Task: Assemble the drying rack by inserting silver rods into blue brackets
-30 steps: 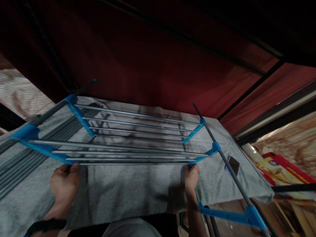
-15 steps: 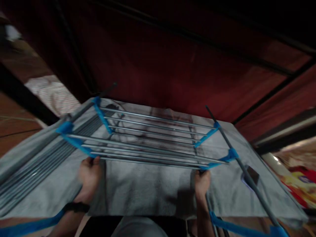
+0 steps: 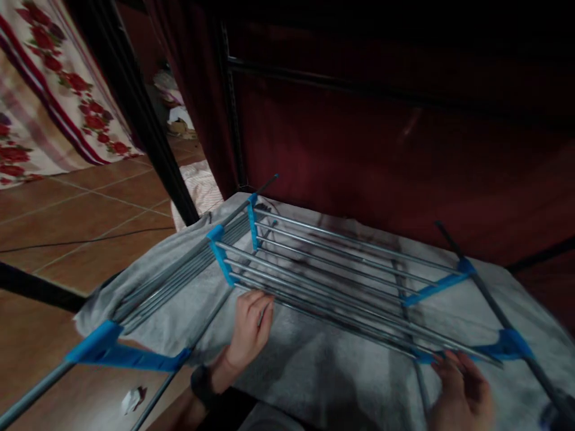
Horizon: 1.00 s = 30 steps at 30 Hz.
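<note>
- The grey cloth [image 3: 314,365] lies under everything before you; your view has swung left.
- The rack [image 3: 350,302] stands over it, shelf rods spanning between blue brackets.
- A bundle of rods [image 3: 175,286] lies along its left side.
- Your left hand [image 3: 251,320] has left the left bracket [image 3: 222,257] for the lowest rod [image 3: 323,320]; that corner probably supports itself.
- Your right hand [image 3: 465,389] has risen to the right bracket [image 3: 498,347]; whether either hand grips, you can't tell.

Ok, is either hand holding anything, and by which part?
The left hand is at the front metal rod, beside the left blue bracket; the right hand is at the right blue bracket. Whether either actually grips cannot be told.
</note>
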Each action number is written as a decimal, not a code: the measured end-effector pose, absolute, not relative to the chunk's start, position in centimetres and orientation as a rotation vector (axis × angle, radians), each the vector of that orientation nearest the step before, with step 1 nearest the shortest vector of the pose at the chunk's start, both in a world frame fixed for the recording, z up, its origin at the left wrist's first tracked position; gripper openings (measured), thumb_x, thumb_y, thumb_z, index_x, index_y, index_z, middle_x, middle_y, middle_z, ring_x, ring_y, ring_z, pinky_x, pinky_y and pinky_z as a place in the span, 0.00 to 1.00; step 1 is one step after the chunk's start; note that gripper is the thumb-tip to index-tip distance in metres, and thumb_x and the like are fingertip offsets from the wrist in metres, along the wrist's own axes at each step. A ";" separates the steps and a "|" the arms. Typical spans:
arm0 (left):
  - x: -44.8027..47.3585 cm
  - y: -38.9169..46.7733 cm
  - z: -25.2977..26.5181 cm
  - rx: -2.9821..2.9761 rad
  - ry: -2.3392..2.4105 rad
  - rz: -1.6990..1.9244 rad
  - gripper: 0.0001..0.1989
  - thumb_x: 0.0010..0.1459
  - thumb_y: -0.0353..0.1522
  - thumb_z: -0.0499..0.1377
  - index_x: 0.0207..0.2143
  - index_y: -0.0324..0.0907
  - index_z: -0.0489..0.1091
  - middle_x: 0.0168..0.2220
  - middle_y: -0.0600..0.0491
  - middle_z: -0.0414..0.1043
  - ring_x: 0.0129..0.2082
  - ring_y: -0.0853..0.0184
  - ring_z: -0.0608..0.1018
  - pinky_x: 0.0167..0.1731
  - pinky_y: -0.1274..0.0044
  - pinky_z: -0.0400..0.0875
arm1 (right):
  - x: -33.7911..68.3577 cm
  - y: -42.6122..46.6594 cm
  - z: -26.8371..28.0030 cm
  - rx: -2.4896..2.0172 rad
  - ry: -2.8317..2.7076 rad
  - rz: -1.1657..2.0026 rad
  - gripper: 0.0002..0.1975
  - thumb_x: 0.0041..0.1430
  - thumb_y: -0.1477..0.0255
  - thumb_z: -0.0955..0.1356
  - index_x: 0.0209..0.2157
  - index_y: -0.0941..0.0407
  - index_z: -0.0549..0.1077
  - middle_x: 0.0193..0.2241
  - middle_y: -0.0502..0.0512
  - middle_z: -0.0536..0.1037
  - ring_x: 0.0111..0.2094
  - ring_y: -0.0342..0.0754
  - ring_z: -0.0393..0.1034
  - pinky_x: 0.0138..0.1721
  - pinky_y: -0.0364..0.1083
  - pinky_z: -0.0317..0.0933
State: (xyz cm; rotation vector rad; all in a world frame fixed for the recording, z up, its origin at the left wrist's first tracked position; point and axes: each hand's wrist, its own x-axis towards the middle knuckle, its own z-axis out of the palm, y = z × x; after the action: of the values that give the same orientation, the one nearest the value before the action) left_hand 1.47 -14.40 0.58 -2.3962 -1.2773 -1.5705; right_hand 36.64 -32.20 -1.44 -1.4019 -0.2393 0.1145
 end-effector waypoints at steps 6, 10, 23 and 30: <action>9.1 -13.9 7.2 -2.539 -0.495 -1.421 0.24 0.61 0.22 0.59 0.58 0.44 0.66 0.48 0.47 0.78 0.53 0.60 0.78 0.55 0.67 0.73 | 36.8 -30.5 1.3 -1.290 -0.196 -0.023 0.21 0.52 0.60 0.74 0.43 0.52 0.68 0.39 0.48 0.75 0.37 0.46 0.75 0.40 0.47 0.71; 14.2 -14.5 8.6 -2.688 -0.335 -1.037 0.22 0.64 0.24 0.56 0.59 0.43 0.69 0.55 0.46 0.76 0.57 0.59 0.76 0.60 0.65 0.68 | 37.5 -30.4 1.1 -1.255 -0.056 0.099 0.20 0.50 0.60 0.74 0.42 0.52 0.68 0.37 0.49 0.75 0.35 0.46 0.76 0.35 0.45 0.71; 19.1 -15.1 11.7 -2.888 -0.371 -0.697 0.20 0.62 0.21 0.54 0.56 0.39 0.70 0.44 0.46 0.77 0.41 0.61 0.79 0.41 0.68 0.75 | 40.6 -31.4 1.7 -1.440 -0.194 -0.194 0.25 0.52 0.59 0.73 0.48 0.54 0.69 0.44 0.54 0.73 0.45 0.50 0.72 0.44 0.49 0.70; 19.9 -14.1 10.8 -2.840 -0.379 -0.755 0.24 0.59 0.18 0.53 0.55 0.41 0.72 0.40 0.47 0.78 0.37 0.60 0.80 0.37 0.68 0.76 | 41.4 -29.8 2.8 -1.573 -0.382 -0.163 0.27 0.56 0.55 0.68 0.52 0.57 0.71 0.52 0.63 0.76 0.54 0.58 0.71 0.59 0.57 0.63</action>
State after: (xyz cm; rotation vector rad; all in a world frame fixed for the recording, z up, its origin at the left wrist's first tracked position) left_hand 19.86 -14.08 10.77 -2.8398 -0.3790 -0.7552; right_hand 41.35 -29.83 2.79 -1.5726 -0.3820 -0.1626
